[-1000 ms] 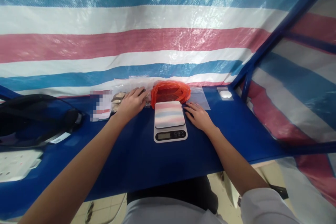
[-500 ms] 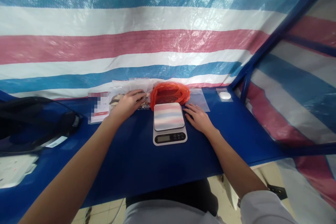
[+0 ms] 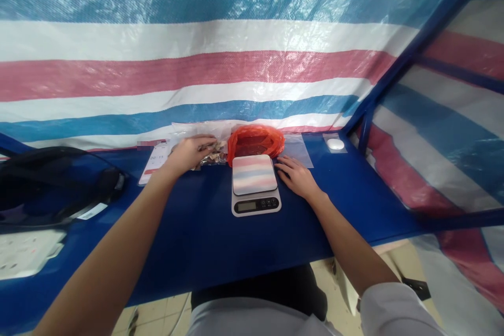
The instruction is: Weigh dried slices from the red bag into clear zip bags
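Note:
My left hand (image 3: pixel 191 153) rests on a clear plastic bag (image 3: pixel 217 156) of brownish, dried-looking pieces. Its fingers stretch to the right over the bag, partly covering it. Right of that bag, an orange-red plastic bag (image 3: pixel 255 137) sits bunched up with its mouth open. In front of it stands a white kitchen scale (image 3: pixel 255 181) with a shiny top plate and a small display; nothing lies on the plate. My right hand (image 3: pixel 297 176) lies flat on the table beside the scale, fingers spread, tips close to the plate's right edge and a flat clear bag (image 3: pixel 299 151).
A phone (image 3: pixel 151 164) with a lit timer screen lies left of my left hand. Farther left are a black headset-like strap (image 3: pixel 114 181) and a white power strip (image 3: pixel 29 254). A white rounded object (image 3: pixel 335 144) on clear plastic lies back right. Striped sheeting (image 3: pixel 236 68) hangs behind the blue table (image 3: pixel 220 252).
My left hand has shifted slightly left over the bag, so more of the brownish pieces show at its fingertips. My right hand stays put beside the scale. The view has tilted slightly.

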A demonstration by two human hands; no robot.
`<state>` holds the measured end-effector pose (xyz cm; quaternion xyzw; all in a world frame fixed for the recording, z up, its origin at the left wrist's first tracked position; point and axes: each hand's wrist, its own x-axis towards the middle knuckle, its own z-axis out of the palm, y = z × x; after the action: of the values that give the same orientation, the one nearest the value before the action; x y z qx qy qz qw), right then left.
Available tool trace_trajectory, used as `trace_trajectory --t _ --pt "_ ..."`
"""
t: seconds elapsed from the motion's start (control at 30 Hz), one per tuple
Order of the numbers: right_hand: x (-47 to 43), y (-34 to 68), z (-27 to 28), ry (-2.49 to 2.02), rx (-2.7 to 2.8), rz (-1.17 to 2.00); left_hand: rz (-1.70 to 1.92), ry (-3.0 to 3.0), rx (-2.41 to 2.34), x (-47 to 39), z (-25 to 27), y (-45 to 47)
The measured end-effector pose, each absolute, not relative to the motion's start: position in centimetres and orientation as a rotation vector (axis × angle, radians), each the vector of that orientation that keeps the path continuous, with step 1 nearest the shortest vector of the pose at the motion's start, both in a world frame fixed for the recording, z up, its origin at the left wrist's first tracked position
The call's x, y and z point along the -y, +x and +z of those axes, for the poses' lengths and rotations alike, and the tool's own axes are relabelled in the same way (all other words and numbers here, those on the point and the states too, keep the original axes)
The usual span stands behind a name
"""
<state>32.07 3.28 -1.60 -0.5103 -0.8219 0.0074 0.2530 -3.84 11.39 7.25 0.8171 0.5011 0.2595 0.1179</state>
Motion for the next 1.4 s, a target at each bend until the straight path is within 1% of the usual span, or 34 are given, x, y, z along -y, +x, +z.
trace_trajectory --t 0.13,0.3,0.4,0.53,0.63,0.77,0.97,1.13,1.4 --pt "-3.1 32.2 -1.3 -1.351 2.225 0.012 0.893 2.396 -1.56 -10.4 7.2 -2.8" --pt "-2.5 32.1 -0.2 -1.26 2.178 -0.04 1.179 2.325 -1.548 -9.1 8.0 -2.4" --pt "-2.1 31.3 0.8 -1.213 2.151 -0.047 1.332 2.193 -1.528 -7.8 8.9 -1.9" --pt "-1.7 29.5 2.5 -1.144 2.115 0.024 1.43 1.936 -1.393 -5.5 9.8 0.0" --pt "-1.6 28.1 3.6 -1.064 2.065 0.173 1.424 1.803 -1.245 -4.0 9.7 1.5" --pt "-2.1 26.9 4.6 -1.008 1.871 0.397 1.388 1.534 -1.044 -2.7 8.3 2.8" --pt "-4.3 25.7 3.9 -1.014 1.458 0.803 1.301 1.089 -0.898 -1.5 6.3 3.5" --pt "-5.0 25.1 2.9 -1.011 1.332 0.91 1.286 0.946 -0.892 -1.4 5.3 3.2" --pt "-4.7 25.1 2.5 -1.071 1.238 1.038 1.284 0.987 -0.989 -2.2 3.7 2.2"
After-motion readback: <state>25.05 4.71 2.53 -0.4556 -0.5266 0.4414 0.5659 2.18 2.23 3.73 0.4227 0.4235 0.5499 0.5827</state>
